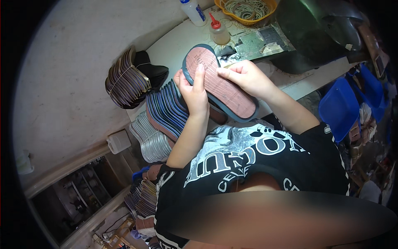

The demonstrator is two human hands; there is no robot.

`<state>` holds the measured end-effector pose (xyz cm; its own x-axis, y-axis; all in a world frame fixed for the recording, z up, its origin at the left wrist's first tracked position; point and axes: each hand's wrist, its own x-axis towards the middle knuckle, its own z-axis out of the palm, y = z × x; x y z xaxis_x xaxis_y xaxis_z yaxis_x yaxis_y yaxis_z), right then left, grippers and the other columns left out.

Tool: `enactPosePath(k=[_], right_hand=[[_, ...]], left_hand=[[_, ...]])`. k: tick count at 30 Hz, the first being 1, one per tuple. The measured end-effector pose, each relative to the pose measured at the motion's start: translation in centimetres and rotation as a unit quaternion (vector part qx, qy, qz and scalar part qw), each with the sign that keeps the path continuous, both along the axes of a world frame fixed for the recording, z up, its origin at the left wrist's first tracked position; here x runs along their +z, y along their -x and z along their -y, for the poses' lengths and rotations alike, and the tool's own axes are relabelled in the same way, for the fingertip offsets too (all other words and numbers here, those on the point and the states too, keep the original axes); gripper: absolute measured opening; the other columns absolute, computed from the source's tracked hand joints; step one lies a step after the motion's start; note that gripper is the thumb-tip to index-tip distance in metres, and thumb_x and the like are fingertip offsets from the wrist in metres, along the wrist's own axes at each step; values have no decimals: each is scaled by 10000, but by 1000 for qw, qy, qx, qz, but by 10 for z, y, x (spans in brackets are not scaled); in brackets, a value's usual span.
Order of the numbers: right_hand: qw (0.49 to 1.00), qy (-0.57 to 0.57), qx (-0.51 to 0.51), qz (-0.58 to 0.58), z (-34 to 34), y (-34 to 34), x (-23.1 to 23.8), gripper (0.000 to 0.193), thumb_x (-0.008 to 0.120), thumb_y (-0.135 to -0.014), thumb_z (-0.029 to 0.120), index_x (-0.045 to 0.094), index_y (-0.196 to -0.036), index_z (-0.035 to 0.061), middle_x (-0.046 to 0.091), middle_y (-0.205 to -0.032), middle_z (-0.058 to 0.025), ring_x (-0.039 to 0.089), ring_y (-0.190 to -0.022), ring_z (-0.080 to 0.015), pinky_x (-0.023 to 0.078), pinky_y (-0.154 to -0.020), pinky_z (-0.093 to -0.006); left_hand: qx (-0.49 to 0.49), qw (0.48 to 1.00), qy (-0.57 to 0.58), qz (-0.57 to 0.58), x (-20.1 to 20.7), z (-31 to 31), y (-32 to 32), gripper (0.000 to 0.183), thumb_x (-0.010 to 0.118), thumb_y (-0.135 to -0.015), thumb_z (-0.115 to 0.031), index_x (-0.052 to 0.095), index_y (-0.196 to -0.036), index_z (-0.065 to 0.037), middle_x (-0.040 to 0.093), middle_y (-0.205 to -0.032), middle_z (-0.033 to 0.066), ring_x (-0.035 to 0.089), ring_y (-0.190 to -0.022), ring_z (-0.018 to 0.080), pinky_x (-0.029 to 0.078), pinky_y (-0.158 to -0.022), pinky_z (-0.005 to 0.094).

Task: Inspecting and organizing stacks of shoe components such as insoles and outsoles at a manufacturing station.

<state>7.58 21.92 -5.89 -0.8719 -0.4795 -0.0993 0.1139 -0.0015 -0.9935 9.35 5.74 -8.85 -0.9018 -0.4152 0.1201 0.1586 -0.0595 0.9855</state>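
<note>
Between my two hands is a shoe sole (230,93), held tilted above the worktable, with a reddish-brown ribbed face turned up and a dark rim around it. My left hand (197,93) is closed on its left edge, with the thumb lying on the ribbed face and the fingers partly hidden behind. My right hand (248,79) pinches the opposite edge near the middle, thumb on top. Just left of the left forearm stands a row of dark and blue-edged soles (166,110), packed upright against each other.
Silvery soles (150,139) and a tied sole bundle (126,81) lie at the left. On the worktable (168,41) stand a red-tipped squeeze bottle (219,35), a blue-labelled bottle (193,13) and a yellow basket (272,7) of rubber bands. Blue bins (340,108) are at the right.
</note>
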Motion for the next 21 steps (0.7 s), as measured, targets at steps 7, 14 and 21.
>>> enactPosePath(k=[7,14,21], right_hand=[[954,175,13,241,-29,-4,-3,305,530,-944,263,660,-860,0,625,-739,8,539,-606,-49,430,-573,-186],[916,185,89,344,-30,-52,12,320,563,-906,232,588,-1004,-71,665,-846,-180,685,-723,-226,568,-603,-279],[910,279,-37,305,3,-47,11,321,527,-924,242,592,-960,-70,659,-816,-184,682,-712,-231,560,-631,-294]], left_hand=[[-62,990,-114,61,1,4,35,296,664,-844,-150,577,-1045,48,515,-1091,80,578,-941,156,460,-839,273],[-139,975,-146,94,20,0,44,274,576,-894,-125,586,-1107,46,649,-1042,130,635,-936,192,502,-842,301],[-167,965,-58,195,20,28,82,494,645,-861,-335,582,-1079,104,655,-971,105,625,-827,162,497,-759,280]])
